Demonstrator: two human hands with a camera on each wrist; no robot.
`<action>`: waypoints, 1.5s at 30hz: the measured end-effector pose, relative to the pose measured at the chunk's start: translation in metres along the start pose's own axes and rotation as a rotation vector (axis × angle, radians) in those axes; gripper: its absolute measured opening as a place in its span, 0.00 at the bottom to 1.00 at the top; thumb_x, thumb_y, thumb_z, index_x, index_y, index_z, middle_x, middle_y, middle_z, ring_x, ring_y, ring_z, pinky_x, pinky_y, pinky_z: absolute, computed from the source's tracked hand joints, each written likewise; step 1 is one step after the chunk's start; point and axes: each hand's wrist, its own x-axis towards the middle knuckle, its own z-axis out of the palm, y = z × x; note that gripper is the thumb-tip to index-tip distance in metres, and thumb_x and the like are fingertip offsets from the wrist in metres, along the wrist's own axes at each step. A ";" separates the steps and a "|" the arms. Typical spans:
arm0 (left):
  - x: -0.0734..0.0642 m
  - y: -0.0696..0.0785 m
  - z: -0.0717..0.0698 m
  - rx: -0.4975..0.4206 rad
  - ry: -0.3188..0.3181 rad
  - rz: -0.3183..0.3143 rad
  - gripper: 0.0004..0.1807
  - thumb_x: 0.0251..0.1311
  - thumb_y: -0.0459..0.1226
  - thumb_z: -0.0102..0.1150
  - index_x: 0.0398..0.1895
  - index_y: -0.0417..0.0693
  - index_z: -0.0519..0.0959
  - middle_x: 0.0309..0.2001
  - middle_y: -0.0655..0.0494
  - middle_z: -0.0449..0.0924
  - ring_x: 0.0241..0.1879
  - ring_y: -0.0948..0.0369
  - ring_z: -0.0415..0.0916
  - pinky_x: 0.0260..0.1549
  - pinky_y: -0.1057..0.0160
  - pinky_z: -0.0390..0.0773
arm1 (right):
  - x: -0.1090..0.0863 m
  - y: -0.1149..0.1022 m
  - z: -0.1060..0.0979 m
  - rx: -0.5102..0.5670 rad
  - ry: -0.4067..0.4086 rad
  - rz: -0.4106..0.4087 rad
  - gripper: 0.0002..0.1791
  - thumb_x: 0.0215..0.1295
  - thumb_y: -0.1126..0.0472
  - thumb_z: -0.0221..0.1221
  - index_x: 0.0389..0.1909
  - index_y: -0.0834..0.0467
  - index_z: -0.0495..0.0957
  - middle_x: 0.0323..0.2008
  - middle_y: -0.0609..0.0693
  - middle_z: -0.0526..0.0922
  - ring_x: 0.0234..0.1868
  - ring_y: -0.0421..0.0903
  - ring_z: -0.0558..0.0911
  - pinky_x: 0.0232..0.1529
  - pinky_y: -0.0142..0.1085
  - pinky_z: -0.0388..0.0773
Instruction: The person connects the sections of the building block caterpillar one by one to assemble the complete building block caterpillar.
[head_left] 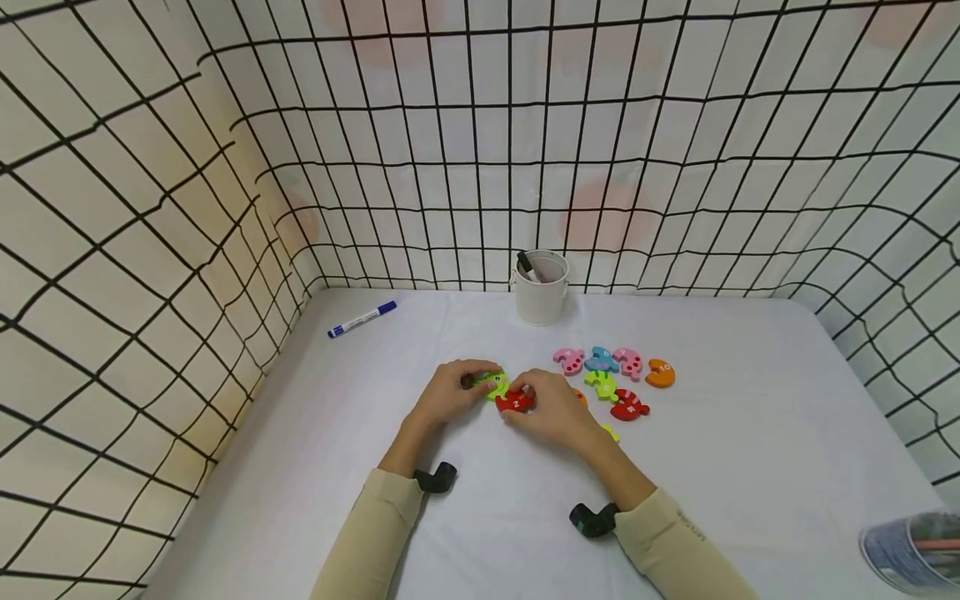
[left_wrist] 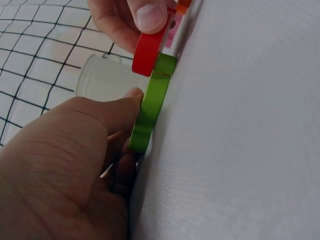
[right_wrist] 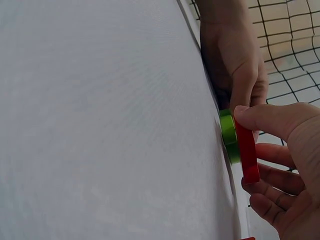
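Observation:
Near the middle of the white table, my left hand holds a green fish-shaped puzzle piece by its left end, thumb and fingers at its edges. My right hand pinches a red fish-shaped puzzle piece marked with a 2. In the left wrist view the green piece lies low along the tabletop, while the red piece sits higher and overlaps its far end. The right wrist view shows the red piece between thumb and fingers, close over the green one.
Right of my hands lie several fish pieces, among them a blue one, an orange one marked 10 and a red one. A white bucket with a pen stands behind. A blue marker lies left; a pencil cup stands front right.

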 end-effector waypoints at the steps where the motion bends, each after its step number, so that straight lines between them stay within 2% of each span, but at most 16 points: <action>1: 0.000 0.000 0.000 -0.001 0.001 -0.002 0.15 0.67 0.43 0.67 0.56 0.59 0.86 0.56 0.62 0.86 0.46 0.63 0.78 0.48 0.62 0.77 | 0.000 0.000 0.000 0.001 0.001 0.003 0.19 0.55 0.48 0.77 0.45 0.49 0.85 0.43 0.44 0.86 0.42 0.42 0.79 0.46 0.38 0.82; 9: 0.000 0.001 0.001 0.008 -0.014 -0.037 0.16 0.67 0.43 0.67 0.57 0.61 0.86 0.56 0.62 0.86 0.45 0.62 0.76 0.49 0.61 0.77 | 0.000 -0.004 0.003 -0.004 -0.018 0.035 0.20 0.54 0.49 0.78 0.44 0.53 0.86 0.41 0.46 0.86 0.42 0.43 0.79 0.47 0.39 0.83; 14: 0.001 -0.001 0.002 0.015 -0.008 -0.036 0.16 0.67 0.44 0.67 0.57 0.61 0.86 0.56 0.62 0.86 0.46 0.62 0.76 0.50 0.61 0.77 | 0.002 -0.004 0.004 0.023 -0.021 0.044 0.19 0.53 0.50 0.78 0.42 0.52 0.86 0.39 0.45 0.84 0.41 0.44 0.78 0.45 0.38 0.82; 19: 0.002 -0.001 0.001 0.030 -0.021 -0.042 0.21 0.62 0.47 0.72 0.58 0.60 0.85 0.57 0.62 0.85 0.49 0.63 0.78 0.53 0.59 0.79 | 0.005 -0.004 0.002 0.055 -0.031 0.081 0.17 0.52 0.49 0.79 0.39 0.51 0.87 0.37 0.45 0.83 0.40 0.45 0.78 0.41 0.36 0.81; 23: 0.001 -0.001 0.001 0.026 -0.031 -0.055 0.23 0.59 0.47 0.75 0.58 0.60 0.85 0.57 0.63 0.85 0.51 0.63 0.79 0.55 0.59 0.79 | 0.005 -0.003 0.002 0.079 -0.043 0.107 0.18 0.51 0.49 0.79 0.39 0.51 0.88 0.39 0.45 0.85 0.41 0.45 0.79 0.42 0.36 0.82; 30: 0.000 0.001 0.003 0.018 -0.018 -0.058 0.22 0.59 0.46 0.74 0.58 0.59 0.85 0.56 0.63 0.86 0.50 0.63 0.79 0.53 0.59 0.79 | 0.004 0.002 -0.001 0.102 -0.059 0.082 0.19 0.51 0.49 0.79 0.42 0.51 0.88 0.40 0.44 0.85 0.41 0.44 0.79 0.40 0.34 0.81; 34: 0.000 0.002 0.004 0.012 -0.032 -0.056 0.22 0.60 0.45 0.73 0.59 0.58 0.85 0.56 0.61 0.86 0.52 0.61 0.79 0.56 0.56 0.79 | -0.001 0.010 -0.008 0.114 -0.067 0.074 0.19 0.54 0.50 0.77 0.46 0.49 0.88 0.41 0.44 0.86 0.42 0.43 0.80 0.43 0.36 0.82; 39: -0.001 0.002 0.002 -0.014 -0.053 -0.065 0.20 0.65 0.41 0.69 0.61 0.58 0.83 0.62 0.59 0.82 0.65 0.56 0.75 0.69 0.49 0.72 | -0.010 0.022 -0.025 0.113 -0.037 0.071 0.19 0.60 0.52 0.74 0.51 0.49 0.85 0.48 0.46 0.85 0.48 0.46 0.80 0.51 0.42 0.84; 45: 0.001 -0.001 -0.001 -0.017 -0.041 -0.016 0.19 0.68 0.40 0.66 0.62 0.54 0.83 0.68 0.56 0.77 0.72 0.53 0.69 0.73 0.49 0.68 | -0.020 0.036 -0.048 0.051 -0.048 0.069 0.22 0.62 0.51 0.73 0.55 0.53 0.84 0.52 0.51 0.85 0.52 0.51 0.79 0.55 0.49 0.84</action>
